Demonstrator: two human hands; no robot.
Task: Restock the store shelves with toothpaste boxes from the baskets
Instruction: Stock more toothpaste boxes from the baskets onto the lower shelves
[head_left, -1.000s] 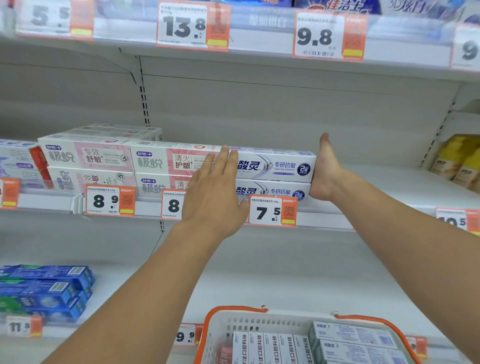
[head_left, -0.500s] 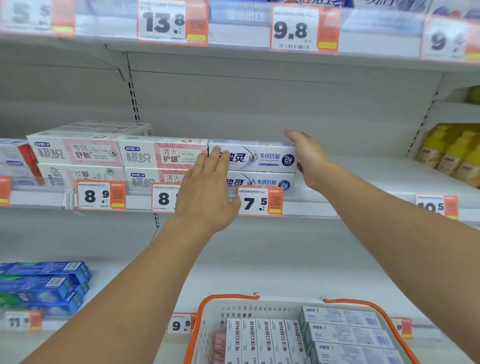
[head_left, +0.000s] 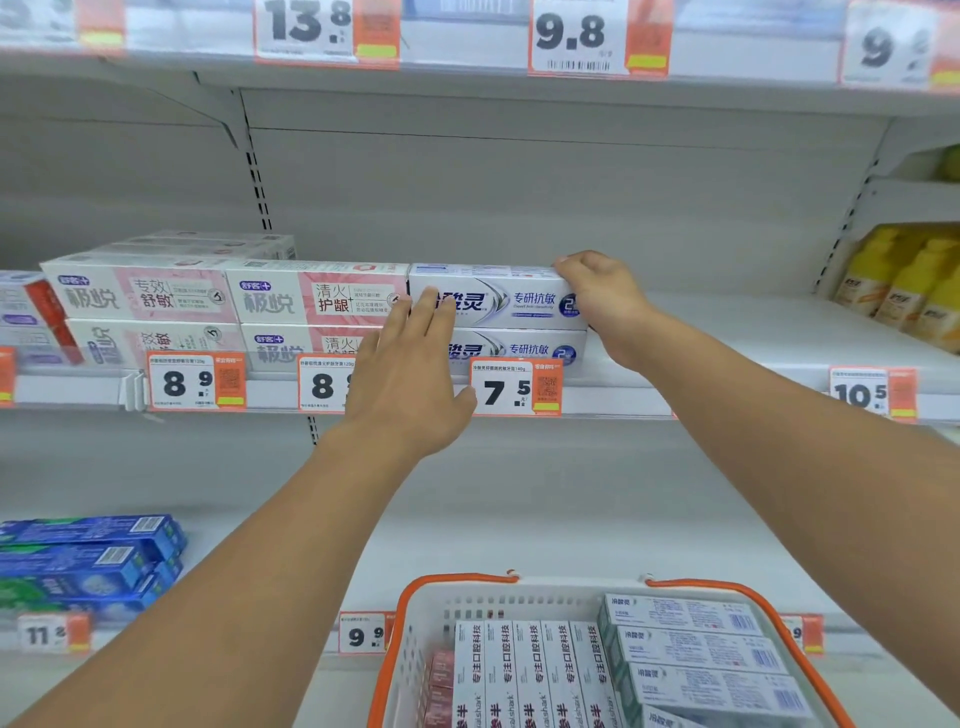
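From the head camera, our right hand (head_left: 605, 306) has its grip curled round the right end of the top blue-and-white toothpaste box (head_left: 498, 296), which lies on a second like box (head_left: 519, 349) at the front of the middle shelf (head_left: 727, 332). Our left hand (head_left: 410, 379) is flat, fingers straight, touching the boxes' front faces and holding nothing; we judge it is squaring the pair against the pink boxes (head_left: 317, 301) just beside. Below, the orange-rimmed basket (head_left: 452, 584) holds more boxes to shelve.
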